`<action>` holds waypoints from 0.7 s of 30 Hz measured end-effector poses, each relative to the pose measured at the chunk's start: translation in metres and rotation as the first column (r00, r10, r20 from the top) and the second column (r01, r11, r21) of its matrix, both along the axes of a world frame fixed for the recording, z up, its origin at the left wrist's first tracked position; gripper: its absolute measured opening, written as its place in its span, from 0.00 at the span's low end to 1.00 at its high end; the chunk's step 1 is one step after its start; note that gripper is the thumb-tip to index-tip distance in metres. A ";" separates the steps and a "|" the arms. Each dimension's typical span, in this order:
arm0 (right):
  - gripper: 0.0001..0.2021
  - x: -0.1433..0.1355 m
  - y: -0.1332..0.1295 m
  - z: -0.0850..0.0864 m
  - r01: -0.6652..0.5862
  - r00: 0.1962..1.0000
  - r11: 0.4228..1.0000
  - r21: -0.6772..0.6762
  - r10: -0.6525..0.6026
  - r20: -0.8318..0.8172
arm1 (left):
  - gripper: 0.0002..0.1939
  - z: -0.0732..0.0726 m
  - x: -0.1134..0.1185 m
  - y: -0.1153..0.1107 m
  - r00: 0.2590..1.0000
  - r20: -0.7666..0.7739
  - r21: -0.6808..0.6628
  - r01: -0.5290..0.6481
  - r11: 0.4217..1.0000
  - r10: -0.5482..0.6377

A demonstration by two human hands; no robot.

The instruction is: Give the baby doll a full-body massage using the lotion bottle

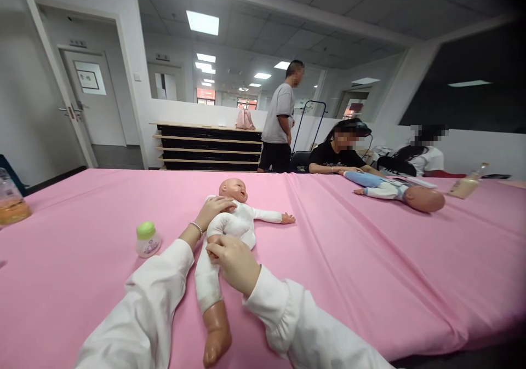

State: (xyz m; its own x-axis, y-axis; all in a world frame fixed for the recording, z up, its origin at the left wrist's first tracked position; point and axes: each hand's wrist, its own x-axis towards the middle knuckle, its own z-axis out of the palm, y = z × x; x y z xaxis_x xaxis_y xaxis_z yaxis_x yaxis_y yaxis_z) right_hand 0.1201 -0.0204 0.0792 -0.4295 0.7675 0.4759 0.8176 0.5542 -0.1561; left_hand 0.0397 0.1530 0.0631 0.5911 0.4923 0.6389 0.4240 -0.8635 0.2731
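Observation:
A baby doll (236,224) in a white suit lies on its back on the pink tablecloth (349,259), head away from me, one bare foot near the front edge. My left hand (213,209) rests on the doll's shoulder and chest, a bead bracelet on the wrist. My right hand (233,259) pinches the doll's small hand at its waist. Both my arms are in white sleeves.
A small bottle with a green cap (147,240) stands left of the doll. A jar (11,202) sits at the far left edge. Across the table lie a second doll (405,192) and a feeding bottle (466,185), with two seated people and one standing person behind.

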 end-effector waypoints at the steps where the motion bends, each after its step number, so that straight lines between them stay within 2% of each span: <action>1: 0.09 0.000 0.000 -0.005 0.000 1.000 1.000 0.010 0.000 0.014 | 0.12 -0.003 0.000 0.001 1.000 -0.016 -0.002 0.015 1.000 -0.015; 7: 0.10 -0.007 -0.002 -0.015 0.026 0.995 0.998 0.065 -0.032 0.089 | 0.15 -0.013 -0.001 0.005 0.998 -0.056 -0.062 -0.016 0.998 0.013; 13: 0.12 -0.004 -0.002 -0.024 0.005 1.000 0.994 0.105 -0.006 0.012 | 0.16 -0.014 -0.001 0.002 0.998 -0.061 -0.160 -0.029 0.987 0.020; 18: 0.11 -0.003 -0.003 -0.030 -0.002 0.999 0.992 0.123 0.006 -0.033 | 0.16 -0.021 -0.001 0.006 0.999 0.000 -0.108 -0.047 0.993 0.047; 21: 0.11 -0.004 -0.006 -0.026 -0.002 0.999 0.991 0.130 0.009 -0.052 | 0.16 -0.026 -0.002 0.008 0.995 0.042 -0.096 -0.090 0.991 0.095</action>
State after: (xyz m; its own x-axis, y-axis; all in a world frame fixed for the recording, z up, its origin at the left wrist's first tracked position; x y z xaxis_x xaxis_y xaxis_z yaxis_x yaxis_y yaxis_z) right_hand 0.1164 -0.0269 0.0532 -0.4050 0.6954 0.5937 0.8072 0.5769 -0.1251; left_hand 0.0376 0.1613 0.0375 0.5110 0.6026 0.6130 0.4858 -0.7908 0.3724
